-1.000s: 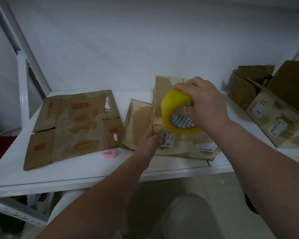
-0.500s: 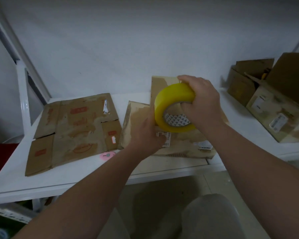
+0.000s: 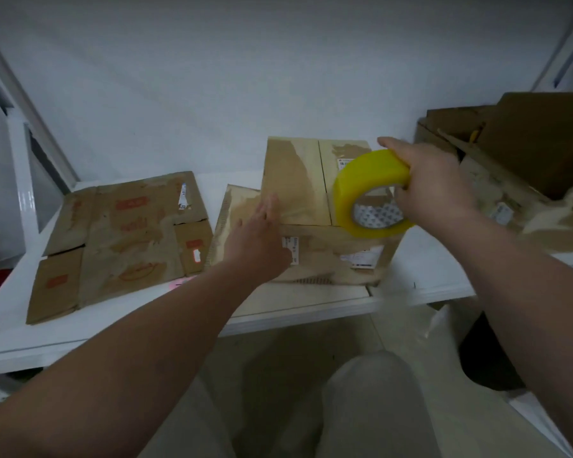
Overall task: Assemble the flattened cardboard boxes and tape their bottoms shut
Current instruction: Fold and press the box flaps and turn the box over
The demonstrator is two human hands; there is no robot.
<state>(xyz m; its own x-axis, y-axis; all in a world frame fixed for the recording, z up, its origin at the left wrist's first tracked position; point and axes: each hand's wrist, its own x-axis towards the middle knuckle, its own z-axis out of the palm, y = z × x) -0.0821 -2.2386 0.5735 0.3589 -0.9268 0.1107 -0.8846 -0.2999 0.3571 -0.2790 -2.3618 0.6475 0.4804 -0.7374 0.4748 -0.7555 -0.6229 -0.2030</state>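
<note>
You face a plain white wall. A white tabletop runs along it. A white post stands at your left. The floor below is pale.

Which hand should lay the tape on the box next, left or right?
Probably the right hand: it grips the yellow tape roll over the cardboard box, while the left hand lies flat on that box, steadying it.

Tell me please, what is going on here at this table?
A person is working on a flat cardboard box on the white table. The left hand rests flat on it, and the right hand holds a yellow tape roll above it. A second box lies flat to the left, not yet assembled.
</note>
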